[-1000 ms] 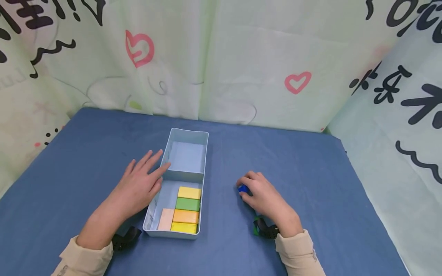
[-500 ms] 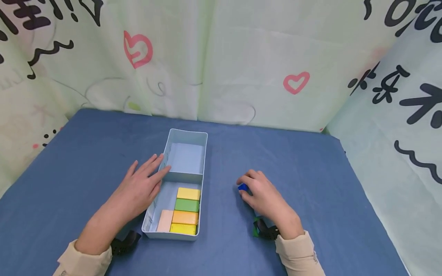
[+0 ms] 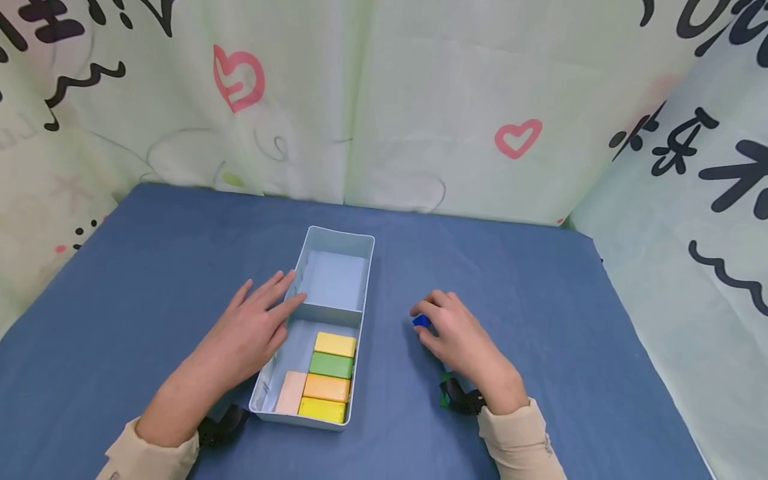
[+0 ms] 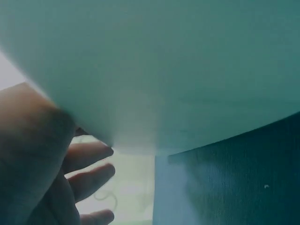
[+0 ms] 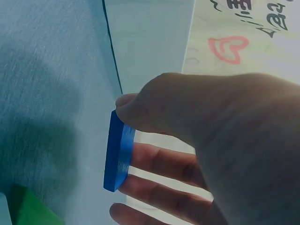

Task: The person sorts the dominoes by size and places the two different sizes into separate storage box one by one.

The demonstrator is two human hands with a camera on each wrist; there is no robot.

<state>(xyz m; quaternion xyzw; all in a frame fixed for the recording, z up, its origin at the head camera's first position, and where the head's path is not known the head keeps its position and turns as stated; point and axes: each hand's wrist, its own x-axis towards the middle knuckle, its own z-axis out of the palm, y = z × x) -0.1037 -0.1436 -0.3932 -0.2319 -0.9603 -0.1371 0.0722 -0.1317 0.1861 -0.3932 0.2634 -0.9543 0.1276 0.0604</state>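
Observation:
A pale blue two-compartment box (image 3: 336, 277) lies lengthwise on the blue cloth. My left hand (image 3: 249, 330) lies along its left side with fingers spread and fairly straight, the index fingertip over the rim near the divider. In the left wrist view the box's outer wall (image 4: 154, 70) fills most of the picture. The near compartment holds several flat blocks, among them a green block (image 3: 331, 365) and a pink block (image 3: 291, 392). To the right of the box, my right hand (image 3: 453, 333) pinches a small blue block (image 5: 117, 152) between thumb and fingers, close over the cloth.
A green piece (image 5: 30, 211) lies under the right wrist, partly hidden by the black wrist strap (image 3: 465, 399) in the head view. Printed cloth curtains (image 3: 420, 100) close off the back and sides of the table (image 3: 510, 267).
The box has shifted a little to the right and turned slightly, with the left hand moving along at its side. The right hand stays nearly in place, holding the blue block.

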